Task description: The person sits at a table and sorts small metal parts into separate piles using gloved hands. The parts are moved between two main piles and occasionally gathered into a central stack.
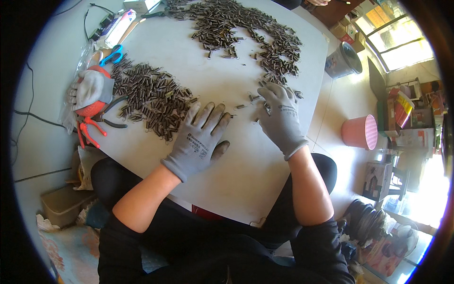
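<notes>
My left hand (198,136), in a grey coated work glove, rests palm down on the white table (227,188) with its fingers spread. Its fingertips touch or nearly touch the right edge of a pile of small metal extension springs (150,96). One spring shows beside its index fingertip. My right hand (282,113), gloved alike, is bent over a few loose springs (241,106) below a larger heap of springs (280,60). Something small and metallic shows between its thumb and fingers; whether they grip it is hidden. Both gloves bear printing.
Red-handled pliers (90,131), dark-handled pliers (113,113), a spare glove (90,88) over a red object and blue scissors (114,55) lie along the left edge. A grey bucket (342,60) and pink bin (359,132) stand on the floor at right. Another person's hand (317,2) shows at the top.
</notes>
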